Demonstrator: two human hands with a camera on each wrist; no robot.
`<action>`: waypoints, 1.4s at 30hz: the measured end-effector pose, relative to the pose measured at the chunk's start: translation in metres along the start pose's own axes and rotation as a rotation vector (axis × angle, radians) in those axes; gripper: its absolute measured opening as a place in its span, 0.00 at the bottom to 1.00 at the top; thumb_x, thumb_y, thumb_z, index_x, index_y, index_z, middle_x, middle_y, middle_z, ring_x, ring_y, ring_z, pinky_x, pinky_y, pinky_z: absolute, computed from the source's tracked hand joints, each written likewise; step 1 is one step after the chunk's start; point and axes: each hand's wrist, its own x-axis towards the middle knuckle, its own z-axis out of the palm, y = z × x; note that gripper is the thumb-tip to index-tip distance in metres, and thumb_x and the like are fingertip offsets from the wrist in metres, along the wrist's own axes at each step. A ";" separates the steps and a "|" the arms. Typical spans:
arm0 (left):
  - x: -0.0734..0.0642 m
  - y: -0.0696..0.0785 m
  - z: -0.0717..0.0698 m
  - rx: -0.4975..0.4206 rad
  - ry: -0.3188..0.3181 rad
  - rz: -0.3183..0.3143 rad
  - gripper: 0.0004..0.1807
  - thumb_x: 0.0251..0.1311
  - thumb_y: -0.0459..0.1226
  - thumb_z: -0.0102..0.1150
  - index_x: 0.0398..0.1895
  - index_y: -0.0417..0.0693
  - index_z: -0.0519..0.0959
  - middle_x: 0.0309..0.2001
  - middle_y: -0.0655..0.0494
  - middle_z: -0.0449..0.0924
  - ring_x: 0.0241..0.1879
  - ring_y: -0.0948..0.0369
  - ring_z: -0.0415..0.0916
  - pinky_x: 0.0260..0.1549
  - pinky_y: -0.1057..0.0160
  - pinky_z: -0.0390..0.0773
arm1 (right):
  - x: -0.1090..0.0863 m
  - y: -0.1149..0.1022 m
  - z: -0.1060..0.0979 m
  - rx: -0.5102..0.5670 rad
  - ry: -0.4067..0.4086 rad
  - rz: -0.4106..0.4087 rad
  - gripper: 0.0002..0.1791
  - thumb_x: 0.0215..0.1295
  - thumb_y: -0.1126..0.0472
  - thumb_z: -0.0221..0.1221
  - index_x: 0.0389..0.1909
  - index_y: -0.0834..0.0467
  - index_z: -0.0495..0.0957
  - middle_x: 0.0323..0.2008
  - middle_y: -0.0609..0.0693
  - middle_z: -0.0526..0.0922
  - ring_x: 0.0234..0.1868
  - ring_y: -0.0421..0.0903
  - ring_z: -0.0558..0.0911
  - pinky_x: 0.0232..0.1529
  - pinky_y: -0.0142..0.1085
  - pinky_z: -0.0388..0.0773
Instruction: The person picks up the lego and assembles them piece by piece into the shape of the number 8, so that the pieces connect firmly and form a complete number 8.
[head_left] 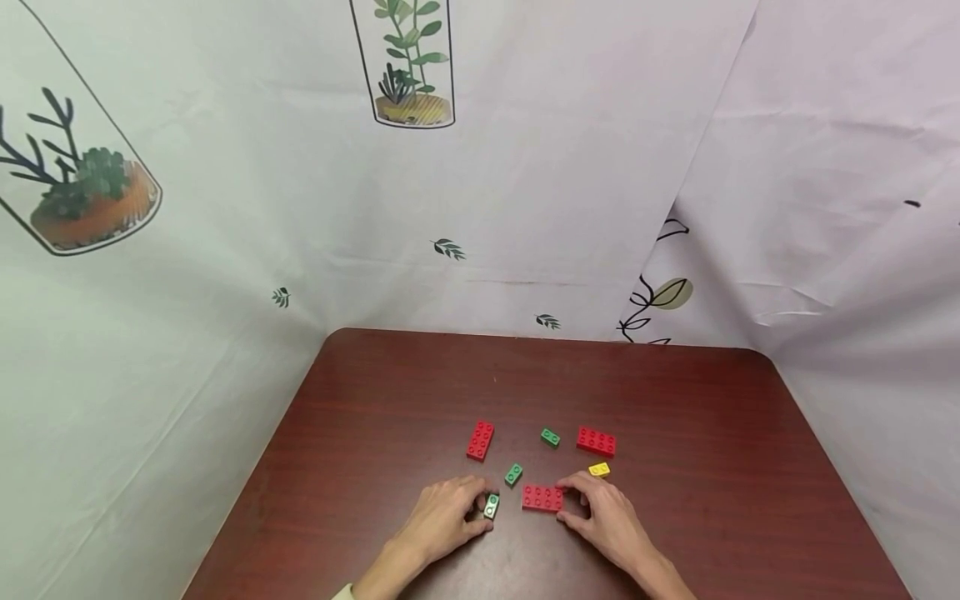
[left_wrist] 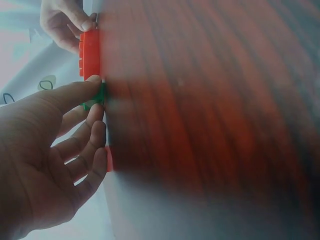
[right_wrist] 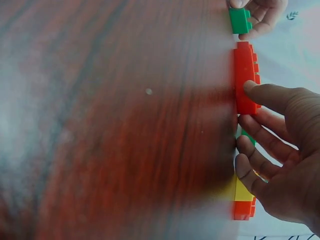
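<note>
My left hand [head_left: 448, 514] grips a small green toy brick [head_left: 491, 506] between thumb and fingers, low over the table. To its right, a red eight-stud toy brick [head_left: 542, 498] lies lengthwise on the tabletop, and my right hand [head_left: 606, 518] pinches its right end with thumb and index finger. The right wrist view shows that thumb touching the red brick [right_wrist: 245, 75], with the green brick [right_wrist: 240, 21] in the other hand a short gap away. Another green brick [head_left: 513, 475] sits just behind the gap between the two held bricks.
Farther back lie a red brick [head_left: 481, 440] at the left, a green brick [head_left: 551, 437] in the middle and a red brick [head_left: 596, 442] at the right. A yellow brick [head_left: 599, 470] is just beyond my right hand. Patterned cloth [head_left: 525, 208] hangs behind the brown table [head_left: 375, 400].
</note>
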 end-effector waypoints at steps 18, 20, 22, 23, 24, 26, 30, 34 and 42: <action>-0.003 -0.010 0.007 -0.292 -0.009 -0.012 0.20 0.58 0.41 0.80 0.53 0.55 0.86 0.43 0.71 0.81 0.39 0.72 0.77 0.39 0.69 0.77 | 0.000 0.004 0.002 0.080 0.017 0.006 0.19 0.56 0.61 0.80 0.48 0.48 0.87 0.36 0.37 0.81 0.34 0.33 0.74 0.35 0.32 0.73; -0.003 -0.011 0.006 -0.329 -0.015 -0.021 0.20 0.59 0.42 0.80 0.54 0.56 0.86 0.44 0.71 0.82 0.40 0.71 0.77 0.40 0.68 0.78 | 0.000 0.004 0.002 0.082 0.019 0.006 0.20 0.56 0.62 0.80 0.48 0.48 0.87 0.36 0.37 0.81 0.34 0.34 0.74 0.35 0.33 0.73; -0.002 -0.011 0.005 -0.355 -0.023 -0.035 0.20 0.59 0.42 0.80 0.54 0.57 0.86 0.43 0.71 0.82 0.40 0.70 0.78 0.40 0.67 0.78 | 0.000 0.004 0.001 0.083 0.020 0.006 0.20 0.55 0.62 0.80 0.48 0.48 0.87 0.36 0.37 0.80 0.34 0.34 0.74 0.35 0.33 0.73; -0.002 -0.011 0.005 -0.371 -0.028 -0.048 0.20 0.59 0.42 0.80 0.54 0.58 0.86 0.43 0.71 0.82 0.40 0.70 0.78 0.40 0.67 0.77 | 0.000 0.004 0.001 0.083 0.021 0.007 0.19 0.56 0.62 0.80 0.48 0.48 0.87 0.36 0.37 0.80 0.34 0.34 0.74 0.35 0.33 0.73; -0.002 -0.011 0.005 -0.390 -0.033 -0.062 0.20 0.59 0.42 0.80 0.54 0.58 0.86 0.42 0.71 0.83 0.40 0.70 0.78 0.40 0.67 0.77 | 0.000 0.004 0.001 0.083 0.021 0.006 0.19 0.56 0.62 0.80 0.48 0.48 0.87 0.36 0.37 0.80 0.34 0.34 0.74 0.35 0.33 0.73; -0.001 -0.011 0.005 -0.423 -0.042 -0.084 0.20 0.59 0.42 0.80 0.54 0.59 0.86 0.42 0.71 0.83 0.40 0.70 0.79 0.40 0.67 0.78 | -0.001 0.004 0.001 0.086 0.021 0.009 0.19 0.56 0.62 0.80 0.47 0.47 0.87 0.36 0.37 0.80 0.34 0.34 0.74 0.35 0.33 0.73; 0.000 -0.010 0.005 -0.463 -0.052 -0.098 0.20 0.60 0.42 0.79 0.55 0.59 0.86 0.42 0.71 0.85 0.41 0.69 0.81 0.41 0.66 0.78 | 0.000 0.004 0.000 0.089 0.021 0.012 0.19 0.56 0.62 0.80 0.47 0.47 0.87 0.36 0.37 0.80 0.34 0.34 0.73 0.34 0.32 0.72; 0.000 -0.008 0.006 -0.487 -0.056 -0.092 0.21 0.60 0.41 0.79 0.56 0.56 0.86 0.44 0.69 0.86 0.42 0.67 0.82 0.42 0.65 0.79 | 0.000 0.005 -0.001 0.102 0.018 0.011 0.19 0.56 0.62 0.80 0.47 0.47 0.87 0.35 0.37 0.80 0.33 0.34 0.73 0.34 0.32 0.72; 0.003 -0.003 0.006 -0.532 -0.070 -0.121 0.20 0.60 0.41 0.79 0.55 0.54 0.85 0.45 0.69 0.86 0.43 0.67 0.82 0.44 0.63 0.80 | 0.001 0.008 -0.001 0.160 0.022 -0.014 0.19 0.55 0.64 0.80 0.47 0.51 0.87 0.33 0.39 0.79 0.33 0.35 0.73 0.34 0.32 0.72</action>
